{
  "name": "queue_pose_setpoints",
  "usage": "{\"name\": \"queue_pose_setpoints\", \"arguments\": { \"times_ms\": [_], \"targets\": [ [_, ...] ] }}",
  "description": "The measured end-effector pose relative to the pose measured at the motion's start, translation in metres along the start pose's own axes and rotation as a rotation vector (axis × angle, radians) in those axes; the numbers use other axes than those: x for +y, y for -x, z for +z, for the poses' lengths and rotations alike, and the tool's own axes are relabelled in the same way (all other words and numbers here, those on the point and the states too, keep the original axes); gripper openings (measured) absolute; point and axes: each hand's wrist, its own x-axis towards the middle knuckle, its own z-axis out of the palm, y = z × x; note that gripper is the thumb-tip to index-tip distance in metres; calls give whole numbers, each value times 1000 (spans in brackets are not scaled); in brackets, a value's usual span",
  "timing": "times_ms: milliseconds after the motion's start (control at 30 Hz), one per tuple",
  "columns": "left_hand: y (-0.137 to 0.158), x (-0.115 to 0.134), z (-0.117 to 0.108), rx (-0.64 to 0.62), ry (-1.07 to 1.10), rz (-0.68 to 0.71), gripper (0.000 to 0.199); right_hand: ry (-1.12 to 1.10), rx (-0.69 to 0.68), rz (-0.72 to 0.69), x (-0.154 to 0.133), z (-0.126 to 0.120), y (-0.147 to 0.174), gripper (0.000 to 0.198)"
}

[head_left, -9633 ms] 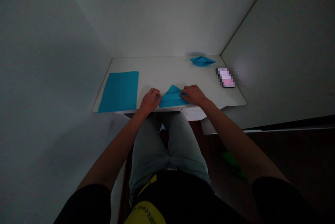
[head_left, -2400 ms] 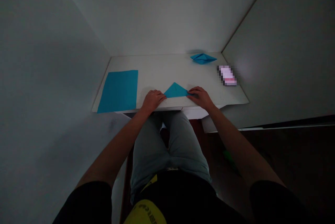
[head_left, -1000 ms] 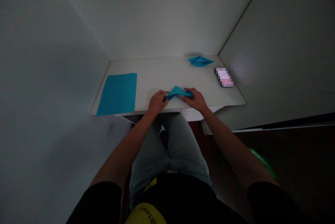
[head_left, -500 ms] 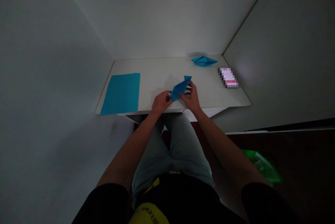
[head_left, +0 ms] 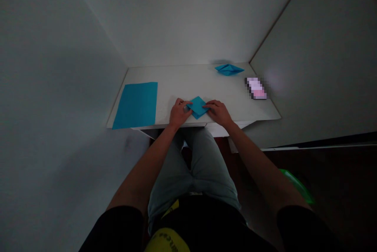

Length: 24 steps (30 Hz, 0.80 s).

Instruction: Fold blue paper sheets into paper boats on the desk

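A small piece of folded blue paper [head_left: 198, 106], now a flattened diamond, is at the front middle of the white desk. My left hand [head_left: 179, 114] grips its left corner, thumb near the lower edge and fingers above. On the opposite corner, my right hand [head_left: 219, 112] pinches the paper between thumb and fingers. Layers show along the diamond's lower edge. Behind it to the right rests a folded blue paper boat [head_left: 229, 70]. A flat blue sheet [head_left: 136, 105] lies left of my hands.
The white desk [head_left: 176, 77] is set between walls on three sides. Near its right edge lies a phone [head_left: 256, 88], its screen blurred out. A green object [head_left: 298, 186] is on the dark floor at the lower right, partly behind my arm.
The folded paper has gone from a raised, tilted, opened-out shape to a flat diamond. My right hand has lowered and turned to its right corner; my left hand stays on the left.
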Motion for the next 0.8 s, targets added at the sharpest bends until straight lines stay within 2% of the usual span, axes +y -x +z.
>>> {"name": "queue_pose_setpoints", "arguments": {
  "times_ms": [133,333,533,700,800],
  "targets": [
    [-3,-5,-2,-105,-40,51,25,-14,-60,-2,8,-12,8,28],
    [-7,-15,-11,-206,74,131,17,-63,-24,99,4,-16,11,30],
    [-7,-9,-9,-162,32,38,13,-52,2,150,4,-8,6,40],
    [-11,1,1,-105,-26,-76,26,-17,22,247,4,-3,2,32],
    [-13,4,5,-45,-90,-78,36,8,8,205,-1,-6,2,38]
  ]
}}
